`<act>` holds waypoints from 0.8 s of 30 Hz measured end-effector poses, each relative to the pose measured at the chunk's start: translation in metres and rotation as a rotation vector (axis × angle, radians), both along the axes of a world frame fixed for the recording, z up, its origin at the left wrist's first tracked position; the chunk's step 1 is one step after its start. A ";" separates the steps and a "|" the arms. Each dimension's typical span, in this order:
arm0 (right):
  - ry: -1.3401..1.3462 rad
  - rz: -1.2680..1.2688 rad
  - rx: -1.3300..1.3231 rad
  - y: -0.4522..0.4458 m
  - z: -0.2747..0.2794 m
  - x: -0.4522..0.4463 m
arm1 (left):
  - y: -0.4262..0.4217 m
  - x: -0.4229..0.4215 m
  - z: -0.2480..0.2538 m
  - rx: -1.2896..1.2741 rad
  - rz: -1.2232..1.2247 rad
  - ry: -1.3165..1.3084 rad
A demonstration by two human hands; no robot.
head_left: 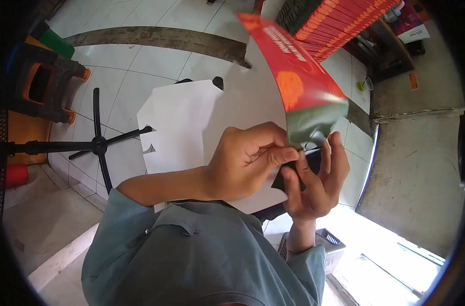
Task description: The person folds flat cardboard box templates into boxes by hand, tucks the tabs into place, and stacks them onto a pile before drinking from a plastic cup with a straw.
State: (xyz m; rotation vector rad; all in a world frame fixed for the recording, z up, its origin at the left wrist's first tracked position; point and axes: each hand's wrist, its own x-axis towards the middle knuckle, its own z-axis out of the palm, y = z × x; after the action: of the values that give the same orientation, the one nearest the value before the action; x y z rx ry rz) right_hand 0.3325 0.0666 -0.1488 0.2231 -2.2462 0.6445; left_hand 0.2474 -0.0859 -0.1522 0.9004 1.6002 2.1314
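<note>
A red and green printed carton (306,76) stands tilted up in front of me, its upper part red with white lettering and an orange patch, its lower end green and slightly blurred. My left hand (250,160) pinches the carton's lower left corner between thumb and fingers. At the lower right edge of the green end, my right hand (316,181) has its fingers curled up against the carton's flaps. Beneath both hands lies a large white die-cut sheet (179,122) with notches on its left side.
A stack of red and orange cartons (339,25) is at the upper right. On the left are a black stool (54,84) with orange feet and a black star-shaped stand base (99,146). A grey panel (413,178) stands at the right, and a grey crate (330,247) below.
</note>
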 end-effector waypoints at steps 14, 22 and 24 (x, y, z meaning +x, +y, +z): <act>-0.136 0.063 -0.757 0.013 -0.021 -0.006 | -0.029 -0.033 -0.094 -0.335 -0.309 0.686; 0.020 0.304 -0.130 -0.018 -0.034 -0.006 | -0.014 -0.046 -0.019 -0.040 -0.165 -0.662; 0.042 0.081 -0.175 -0.024 -0.029 -0.008 | -0.007 -0.021 -0.008 0.103 -0.164 -0.816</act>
State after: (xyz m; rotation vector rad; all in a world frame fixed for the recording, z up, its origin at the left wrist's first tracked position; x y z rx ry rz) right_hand 0.3240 0.0425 -0.1783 0.2390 -2.1347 0.8675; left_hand 0.2266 -0.0927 -0.1600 0.1133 0.9682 2.0664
